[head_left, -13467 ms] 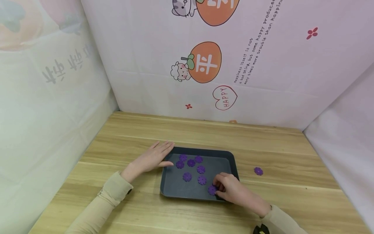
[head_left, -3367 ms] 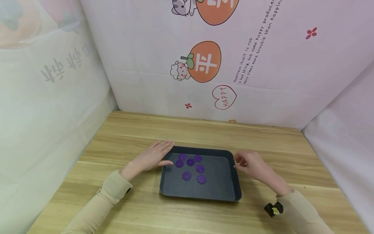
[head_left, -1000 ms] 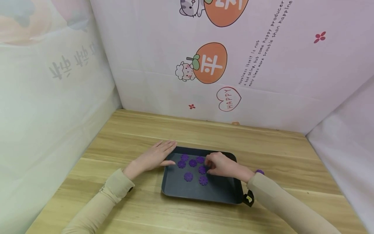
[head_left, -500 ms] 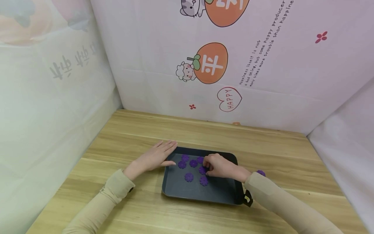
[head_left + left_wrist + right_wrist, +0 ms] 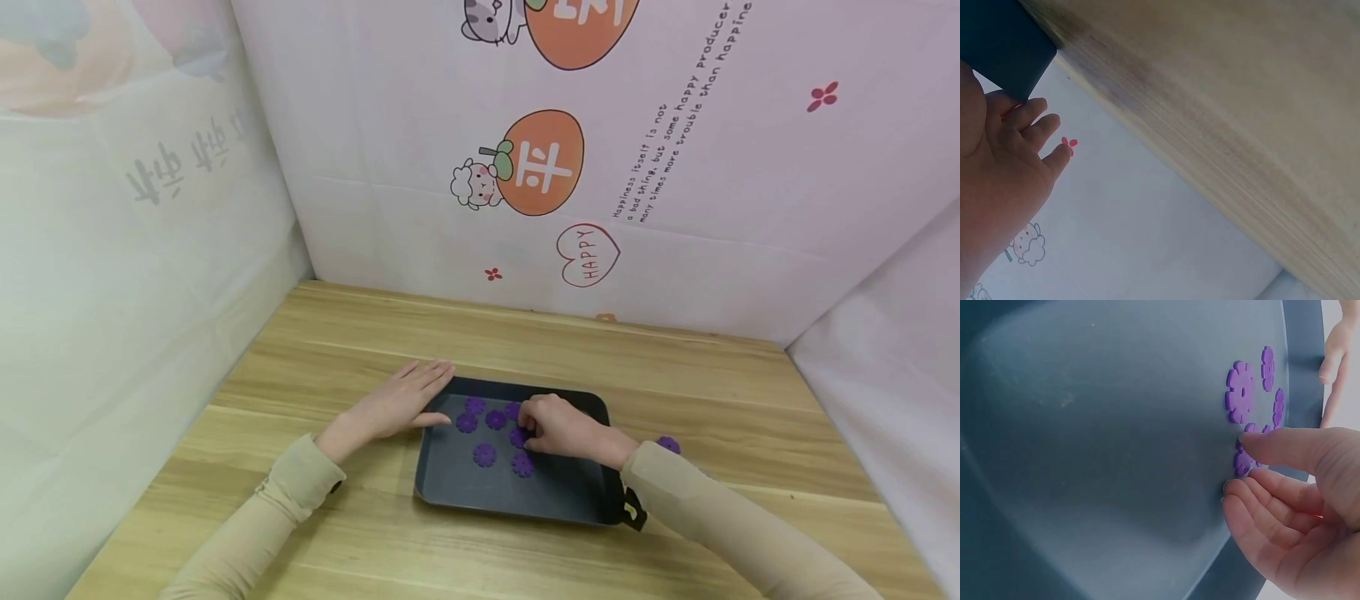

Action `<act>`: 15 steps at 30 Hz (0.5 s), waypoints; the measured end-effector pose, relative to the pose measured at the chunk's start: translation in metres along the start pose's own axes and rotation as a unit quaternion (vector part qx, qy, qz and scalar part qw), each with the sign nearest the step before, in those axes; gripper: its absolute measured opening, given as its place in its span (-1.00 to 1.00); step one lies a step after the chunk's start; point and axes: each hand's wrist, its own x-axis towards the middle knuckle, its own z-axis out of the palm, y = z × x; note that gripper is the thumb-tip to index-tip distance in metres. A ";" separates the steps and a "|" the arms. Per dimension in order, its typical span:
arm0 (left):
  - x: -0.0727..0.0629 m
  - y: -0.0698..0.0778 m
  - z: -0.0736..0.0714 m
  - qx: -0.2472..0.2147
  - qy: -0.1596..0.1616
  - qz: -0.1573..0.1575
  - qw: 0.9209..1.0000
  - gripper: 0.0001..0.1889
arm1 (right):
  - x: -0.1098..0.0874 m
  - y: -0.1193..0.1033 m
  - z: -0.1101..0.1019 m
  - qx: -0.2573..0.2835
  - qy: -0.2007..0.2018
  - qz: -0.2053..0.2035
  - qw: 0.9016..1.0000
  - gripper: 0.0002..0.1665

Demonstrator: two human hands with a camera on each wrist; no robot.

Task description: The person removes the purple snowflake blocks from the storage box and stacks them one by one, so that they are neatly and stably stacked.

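Observation:
My left hand (image 5: 397,404) lies with straight fingers over the far left corner of the dark grey tray (image 5: 450,490); in the left wrist view its fingers (image 5: 1041,131) stick out past the tray's corner. My right hand (image 5: 562,427) is inside the tray. Its thumb and bent fingers pinch the edges of a purple notched plastic disc (image 5: 1244,462), partly covered by the thumb in the right wrist view. Several similar discs lie flat around it, among them a near disc (image 5: 522,465) and a left disc (image 5: 484,454).
Another purple disc (image 5: 667,444) is on the wooden table (image 5: 360,533) right of the tray, partly behind the right sleeve (image 5: 720,500). White printed cloth (image 5: 390,242) encloses the table at the back and both sides.
The disc near the tray's front right corner is gone from there. My right hand went out over the table at right, came back into the tray and edged left onto another disc. The left hand stays.

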 end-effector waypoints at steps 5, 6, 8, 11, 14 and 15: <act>0.000 0.000 0.000 0.000 0.000 0.001 1.000 -0.14 | 0.000 0.000 0.001 -0.004 0.001 0.001 1.000 -0.78; 0.000 0.000 0.000 0.000 -0.001 0.000 1.000 -0.14 | 0.000 0.000 0.001 -0.004 0.001 0.000 1.000 -0.78; 0.000 0.000 0.001 0.002 0.000 0.000 1.000 -0.14 | 0.001 0.000 0.001 -0.004 0.002 -0.002 1.000 -0.78; -0.001 0.000 0.001 0.002 0.003 0.002 1.000 -0.14 | 0.000 0.000 0.002 -0.003 0.001 -0.003 1.000 -0.79; -0.001 0.000 0.001 0.004 0.007 0.004 1.000 -0.15 | 0.000 0.000 0.002 -0.004 0.001 -0.003 1.000 -0.80; -0.001 0.000 0.001 0.004 0.007 0.005 1.000 -0.15 | 0.000 0.001 0.002 -0.004 0.001 -0.004 1.000 -0.80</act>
